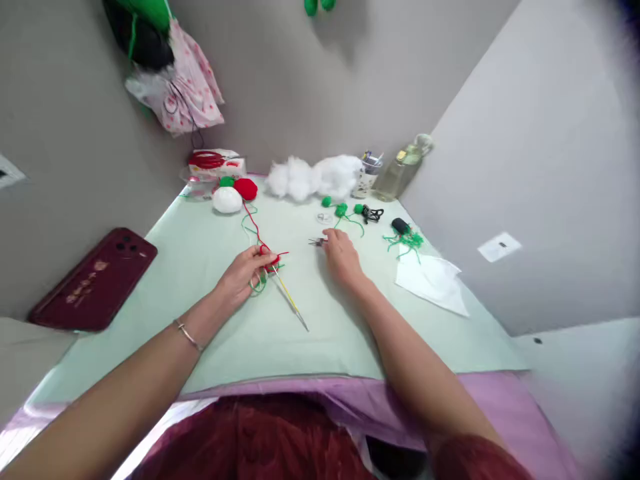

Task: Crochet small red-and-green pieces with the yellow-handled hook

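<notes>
My left hand [246, 272] pinches a small red crochet piece [270, 259] with red and green yarn trailing from it. A yellow crochet hook [291, 300] sticks out of the piece toward me and lies on the pale green table [200, 293]. My right hand [341, 257] lies on the table with its fingers reaching to small dark scissors [316, 243]; the fingertips touch them, and I cannot see whether they grip.
At the back lie a white yarn ball [227, 200], a red ball [246, 189], white stuffing [313, 176], green crochet pieces [342, 209], green yarn scraps [405, 241], a bottle [399, 173] and a cup [367, 175]. A white cloth [431, 280] lies right, a dark red phone [95, 279] left.
</notes>
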A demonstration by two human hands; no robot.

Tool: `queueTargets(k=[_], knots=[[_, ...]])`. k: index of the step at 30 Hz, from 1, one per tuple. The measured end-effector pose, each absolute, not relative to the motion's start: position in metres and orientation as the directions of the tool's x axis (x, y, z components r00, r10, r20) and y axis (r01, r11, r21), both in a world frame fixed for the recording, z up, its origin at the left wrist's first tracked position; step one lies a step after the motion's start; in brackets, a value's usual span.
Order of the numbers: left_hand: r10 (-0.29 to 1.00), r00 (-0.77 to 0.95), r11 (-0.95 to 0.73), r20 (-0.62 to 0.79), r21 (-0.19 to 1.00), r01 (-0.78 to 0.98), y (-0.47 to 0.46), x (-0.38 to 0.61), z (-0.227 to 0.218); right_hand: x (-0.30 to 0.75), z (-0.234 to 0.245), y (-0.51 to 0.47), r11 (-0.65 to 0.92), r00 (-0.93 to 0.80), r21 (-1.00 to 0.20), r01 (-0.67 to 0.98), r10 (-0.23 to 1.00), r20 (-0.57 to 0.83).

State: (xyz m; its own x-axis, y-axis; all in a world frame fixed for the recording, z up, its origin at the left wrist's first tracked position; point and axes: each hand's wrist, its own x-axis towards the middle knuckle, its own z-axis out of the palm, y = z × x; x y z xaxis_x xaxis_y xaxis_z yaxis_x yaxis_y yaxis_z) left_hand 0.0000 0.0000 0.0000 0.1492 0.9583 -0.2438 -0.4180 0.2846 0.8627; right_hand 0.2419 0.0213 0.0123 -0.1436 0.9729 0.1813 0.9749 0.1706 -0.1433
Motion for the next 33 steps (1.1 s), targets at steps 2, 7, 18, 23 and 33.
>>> queueTargets(k=[2, 7, 18, 23, 33], knots=[[0.958, 0.15, 0.287, -0.246, 0.861, -0.42, 0.0, 0.001, 0.001, 0.246, 0.011, 0.023, 0.163, -0.139, -0.137, 0.977, 0.976, 0.167], [0.953, 0.166, 0.299, -0.252, 0.862, -0.41, -0.001, 0.002, 0.004, 0.248, 0.008, 0.025, 0.17, -0.138, -0.205, 0.964, 0.977, 0.162], [0.967, 0.109, 0.255, -0.231, 0.887, -0.384, -0.002, 0.0, 0.003, 0.24, 0.027, 0.01, 0.298, -0.275, -0.671, 0.679, 0.951, 0.145], [0.976, 0.091, 0.217, -0.197, 0.907, -0.361, -0.005, 0.002, 0.004, 0.234, 0.031, 0.005, 0.254, -0.276, -0.795, 0.551, 0.954, 0.114], [0.99, 0.093, 0.129, -0.105, 0.946, -0.298, -0.012, 0.012, 0.005, 0.2, 0.029, -0.002, 0.176, -0.201, -0.912, 0.37, 0.974, 0.106]])
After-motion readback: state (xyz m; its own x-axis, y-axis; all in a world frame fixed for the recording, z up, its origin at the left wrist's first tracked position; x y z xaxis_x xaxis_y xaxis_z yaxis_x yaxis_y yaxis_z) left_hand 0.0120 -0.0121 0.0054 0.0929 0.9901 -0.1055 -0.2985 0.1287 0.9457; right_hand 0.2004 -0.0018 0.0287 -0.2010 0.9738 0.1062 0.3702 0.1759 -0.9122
